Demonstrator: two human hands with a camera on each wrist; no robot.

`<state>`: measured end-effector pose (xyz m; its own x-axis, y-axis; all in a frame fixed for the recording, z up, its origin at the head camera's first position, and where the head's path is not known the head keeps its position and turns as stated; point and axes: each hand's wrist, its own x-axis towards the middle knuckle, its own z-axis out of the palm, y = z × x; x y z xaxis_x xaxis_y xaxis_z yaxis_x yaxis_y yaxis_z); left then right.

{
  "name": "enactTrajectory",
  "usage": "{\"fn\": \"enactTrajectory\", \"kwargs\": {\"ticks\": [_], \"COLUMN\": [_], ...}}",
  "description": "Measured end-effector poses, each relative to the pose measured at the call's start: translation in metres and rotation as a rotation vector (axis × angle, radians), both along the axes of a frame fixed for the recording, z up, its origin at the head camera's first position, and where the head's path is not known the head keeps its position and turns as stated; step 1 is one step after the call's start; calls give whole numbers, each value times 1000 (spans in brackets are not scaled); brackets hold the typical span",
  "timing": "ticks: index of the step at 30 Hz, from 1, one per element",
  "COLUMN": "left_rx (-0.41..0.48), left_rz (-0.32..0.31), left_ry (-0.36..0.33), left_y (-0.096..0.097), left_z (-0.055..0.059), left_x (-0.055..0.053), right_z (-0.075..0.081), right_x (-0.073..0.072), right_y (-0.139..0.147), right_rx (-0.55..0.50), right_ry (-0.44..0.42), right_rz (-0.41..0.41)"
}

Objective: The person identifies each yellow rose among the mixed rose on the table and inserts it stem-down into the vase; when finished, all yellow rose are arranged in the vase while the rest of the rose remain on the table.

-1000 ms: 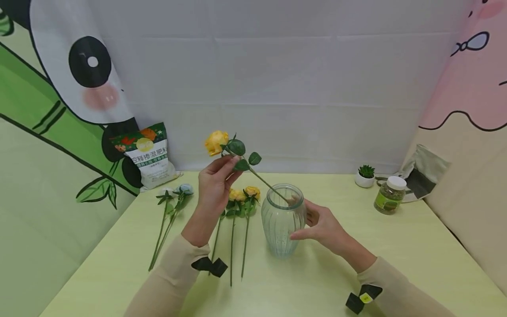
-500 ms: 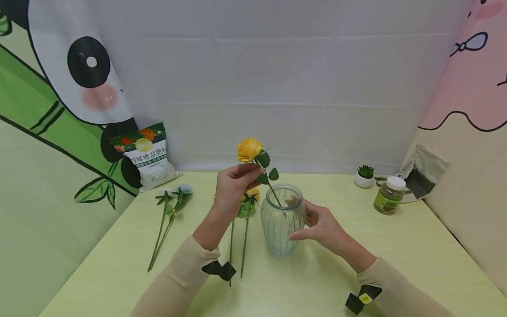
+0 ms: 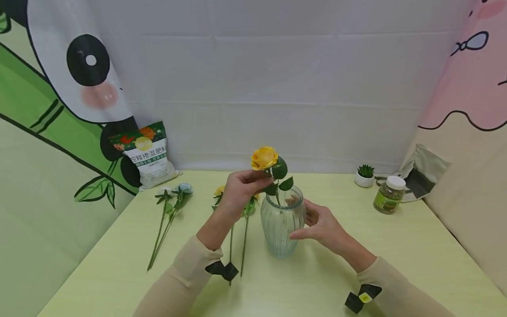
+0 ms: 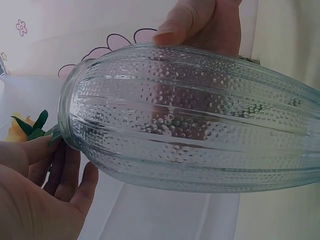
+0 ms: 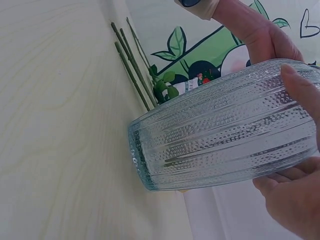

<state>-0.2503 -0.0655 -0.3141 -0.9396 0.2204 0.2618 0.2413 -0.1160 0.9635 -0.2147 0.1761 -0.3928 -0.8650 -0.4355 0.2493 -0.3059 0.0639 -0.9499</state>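
A yellow rose (image 3: 264, 158) with green leaves stands nearly upright over the glass vase (image 3: 283, 229), its stem reaching down through the mouth. My left hand (image 3: 244, 193) pinches that stem just under the bloom, at the rim's left. Around the vase's right side curls my right hand (image 3: 326, 229), thumb in front and fingers behind, steadying it on the table. In the right wrist view the stem's lower end (image 5: 172, 162) shows blurred through the ribbed, dotted glass. The left wrist view has the vase (image 4: 190, 120) between both hands, the rose's bloom (image 4: 19, 127) partly hidden.
More yellow roses (image 3: 219, 191) lie left of the vase, partly behind my left arm. Farther left are white and blue flowers (image 3: 183, 189). A fertilizer bag (image 3: 148, 154) leans at back left. A small potted succulent (image 3: 364, 177), lidded jar (image 3: 390, 196) and grey pouch (image 3: 424, 171) stand right.
My left hand has moved right and lowered the rose, whose stem has gone from slanted to nearly upright and deeper into the vase. My right hand has stayed on the vase.
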Motion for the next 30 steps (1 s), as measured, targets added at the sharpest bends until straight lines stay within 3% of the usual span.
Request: {"fn": "enactTrajectory", "kwargs": {"ticks": [8,14,24,30], "left_rx": [-88,-110,-84,8], "left_rz": [-28,-17,-46,-78], "left_ry": [-5,-46,-74,-138], "left_y": [0,2,3,0], "left_z": [-1,-3,-6,-9], "left_x": [-4,-6,-8,-9], "right_z": [0,1,0,-1], "right_x": [0,-1,-2,-2], "right_y": [-1,-1,0,1], "right_rx": [6,-2,-3,-10], "right_ry": [-3,-5,4,3], "right_rz": [-4,0,3,11]}}
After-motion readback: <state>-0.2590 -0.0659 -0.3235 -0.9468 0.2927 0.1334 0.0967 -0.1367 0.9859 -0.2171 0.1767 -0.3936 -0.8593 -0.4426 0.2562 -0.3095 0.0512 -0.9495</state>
